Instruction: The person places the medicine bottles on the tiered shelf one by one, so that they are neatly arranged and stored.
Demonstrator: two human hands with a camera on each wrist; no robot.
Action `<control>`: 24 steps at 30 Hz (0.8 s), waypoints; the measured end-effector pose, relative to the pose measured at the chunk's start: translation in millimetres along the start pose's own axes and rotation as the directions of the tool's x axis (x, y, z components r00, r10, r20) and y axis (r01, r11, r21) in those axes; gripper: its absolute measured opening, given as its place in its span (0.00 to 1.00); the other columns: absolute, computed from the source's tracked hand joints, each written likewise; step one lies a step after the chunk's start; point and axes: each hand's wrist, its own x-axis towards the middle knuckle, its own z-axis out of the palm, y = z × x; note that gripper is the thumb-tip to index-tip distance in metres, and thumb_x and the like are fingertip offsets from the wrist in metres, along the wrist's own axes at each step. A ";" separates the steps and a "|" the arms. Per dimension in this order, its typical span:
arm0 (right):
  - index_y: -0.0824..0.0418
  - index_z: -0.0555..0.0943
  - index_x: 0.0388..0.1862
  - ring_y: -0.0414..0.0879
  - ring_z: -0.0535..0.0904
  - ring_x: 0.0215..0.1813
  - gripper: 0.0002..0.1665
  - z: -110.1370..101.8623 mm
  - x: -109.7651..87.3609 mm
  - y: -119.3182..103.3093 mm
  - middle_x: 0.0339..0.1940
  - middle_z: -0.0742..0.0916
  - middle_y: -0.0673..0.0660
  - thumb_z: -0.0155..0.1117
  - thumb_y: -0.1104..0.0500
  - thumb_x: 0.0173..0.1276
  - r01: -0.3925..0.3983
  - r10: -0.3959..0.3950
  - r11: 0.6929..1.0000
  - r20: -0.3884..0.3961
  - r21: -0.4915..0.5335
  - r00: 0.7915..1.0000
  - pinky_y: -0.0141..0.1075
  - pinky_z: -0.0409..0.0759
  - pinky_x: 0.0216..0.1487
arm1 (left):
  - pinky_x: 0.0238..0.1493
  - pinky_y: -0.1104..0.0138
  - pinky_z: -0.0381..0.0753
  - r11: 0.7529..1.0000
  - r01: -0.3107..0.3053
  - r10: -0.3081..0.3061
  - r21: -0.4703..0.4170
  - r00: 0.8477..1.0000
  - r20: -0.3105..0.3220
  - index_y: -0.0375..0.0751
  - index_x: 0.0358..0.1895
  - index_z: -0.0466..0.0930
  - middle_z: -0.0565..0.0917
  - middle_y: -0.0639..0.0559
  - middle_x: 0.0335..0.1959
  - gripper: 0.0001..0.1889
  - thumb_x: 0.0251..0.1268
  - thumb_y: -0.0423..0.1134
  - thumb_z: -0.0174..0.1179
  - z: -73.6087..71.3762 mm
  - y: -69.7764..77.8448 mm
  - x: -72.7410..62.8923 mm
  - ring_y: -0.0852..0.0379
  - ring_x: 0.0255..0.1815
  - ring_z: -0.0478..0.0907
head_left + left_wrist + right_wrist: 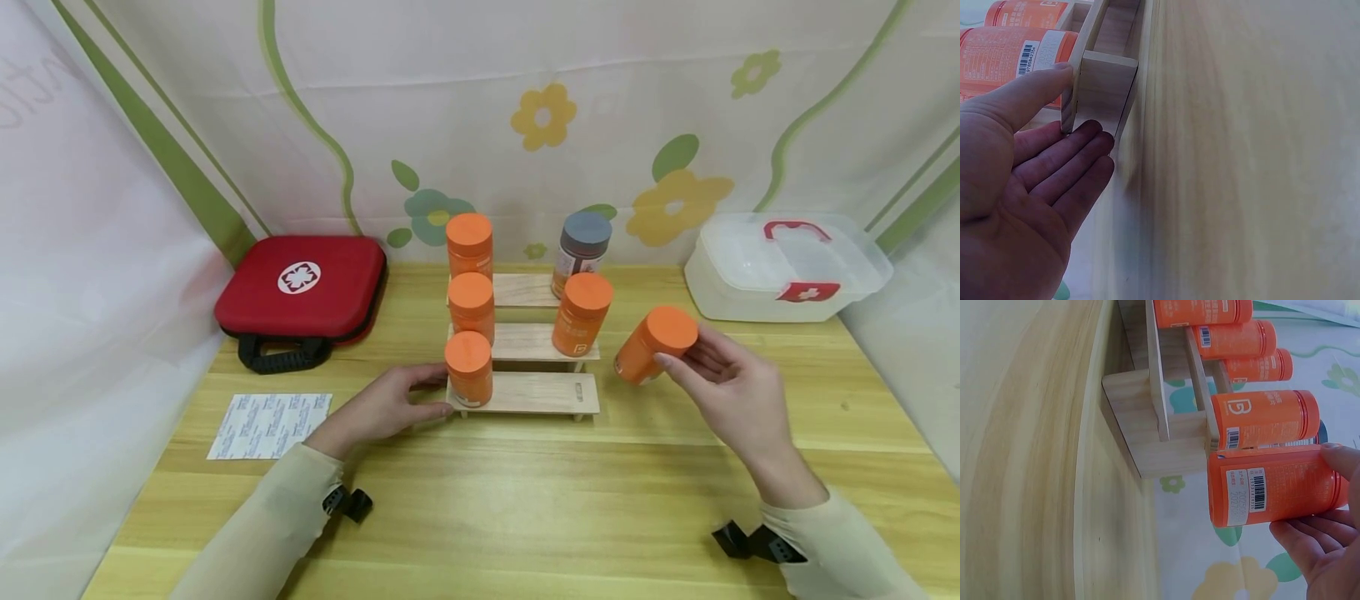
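My right hand (738, 392) grips an orange jar (1272, 484), thumb on one side and fingers on the other. That jar is tilted in the air to the right of a three-step wooden rack (536, 392). At the rack's lower left end, my left hand (390, 408) rests its thumb on the lowest step's edge, its other fingers fairly straight against the end. Beside that thumb stands an orange jar (469, 371) on the lowest step. The middle step bears orange jars at left (472, 308) and right (582, 317).
On the top step stand an orange jar (469, 242) and a grey-lidded jar (581, 250). A red first-aid case (300, 287) and a printed white sheet (270, 425) lie at left. A translucent white box (787, 271) with a red handle sits at back right.
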 end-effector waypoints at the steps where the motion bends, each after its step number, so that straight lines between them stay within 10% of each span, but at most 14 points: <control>1: 0.64 0.83 0.71 0.21 0.86 0.54 0.34 0.3 -1.0 -1.0 0.59 0.89 0.39 0.81 0.66 0.66 0.002 -0.002 1.000 0.002 0.001 1.000 0.19 0.85 0.50 | 0.81 0.45 0.72 1.000 -0.002 0.002 -0.001 1.000 0.000 0.45 0.78 0.75 0.81 0.48 0.75 0.35 0.72 0.49 0.73 0.0 0.0 0.0 0.46 0.78 0.76; 24: 0.72 0.84 0.66 0.27 0.88 0.55 0.35 22.3 -16.4 -19.6 0.59 0.87 0.30 0.78 0.80 0.57 0.181 -0.186 0.977 0.042 0.110 0.982 0.24 0.88 0.49 | 0.82 0.45 0.71 1.000 -0.003 0.003 0.003 1.000 0.001 0.46 0.79 0.74 0.80 0.48 0.76 0.35 0.73 0.50 0.72 -0.1 -0.2 0.0 0.46 0.79 0.75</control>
